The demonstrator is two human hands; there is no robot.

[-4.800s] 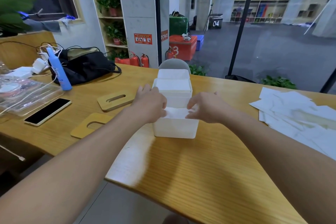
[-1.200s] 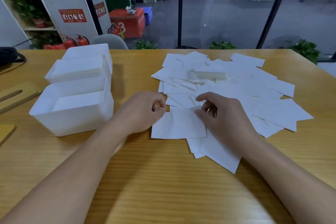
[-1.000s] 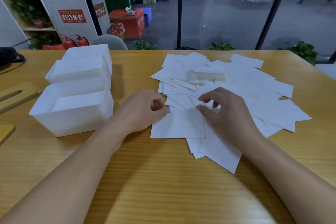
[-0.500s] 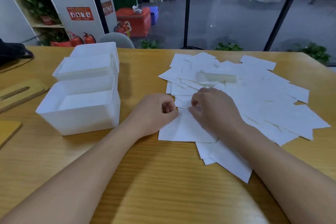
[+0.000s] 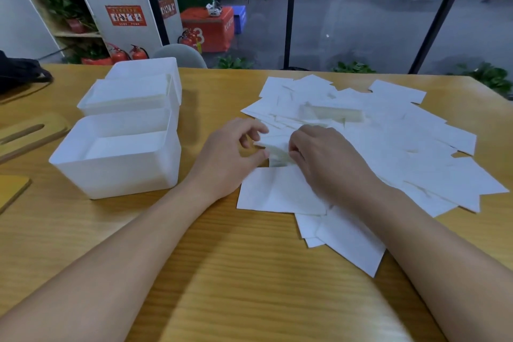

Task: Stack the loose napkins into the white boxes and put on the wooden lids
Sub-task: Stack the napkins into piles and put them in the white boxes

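Three boxes: white boxes (image 5: 116,158) stand in a row toward the table's left edge; the nearest holds a low layer of napkins, the middle one (image 5: 127,97) a fuller stack.
Lids: wooden lids (image 5: 30,133) lie off the boxes at the left edge.
Napkins: loose napkins (image 5: 388,147) sprawl across the table's right half.
Hands: left hand (image 5: 230,158) and right hand (image 5: 324,161) meet over the pile, both pinching one folded napkin (image 5: 274,151).
Surface: wooden table (image 5: 222,272).
Room: glass wall at the far edge; fire extinguishers (image 5: 127,54) on the floor behind the table.
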